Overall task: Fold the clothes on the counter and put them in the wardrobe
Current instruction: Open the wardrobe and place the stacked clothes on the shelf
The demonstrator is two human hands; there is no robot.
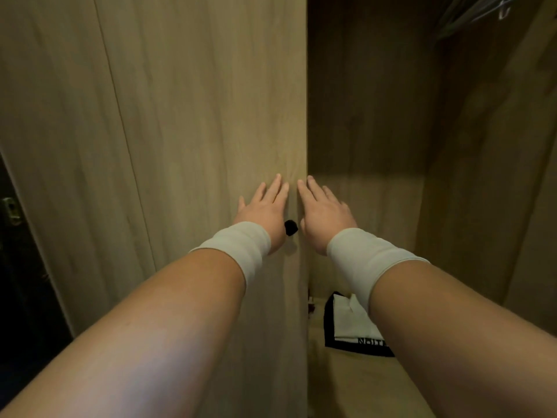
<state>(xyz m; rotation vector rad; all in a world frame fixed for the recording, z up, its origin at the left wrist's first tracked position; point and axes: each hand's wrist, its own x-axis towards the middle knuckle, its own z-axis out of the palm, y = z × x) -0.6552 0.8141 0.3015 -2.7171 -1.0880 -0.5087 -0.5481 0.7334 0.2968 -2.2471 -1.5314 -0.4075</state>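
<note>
Step in hand: judged from the flat palms on the panel, sliding or pushing the wardrobe door [187, 116] across the open bay
Left hand [265, 206]: fingers straight and spread, flat against the door face just left of its edge, holding nothing
Right hand [324, 209]: fingers straight, laid at the door's edge, holding nothing; whether the fingertips wrap the edge cannot be told
Knob [291, 227]: small dark knob between the two wrists, untouched
Folded clothes [352, 324]: white piece on a black one, lying on the wardrobe floor [346, 384] inside the open bay, low and near the door's edge
Doing it well: press evenly with both palms so the panel does not twist; keep the right fingers off the closing edge; check the folded pile sits clear of the door's path
Risk: the pile's near corner may catch
Hangers [482, 10]: dim, top right
</note>
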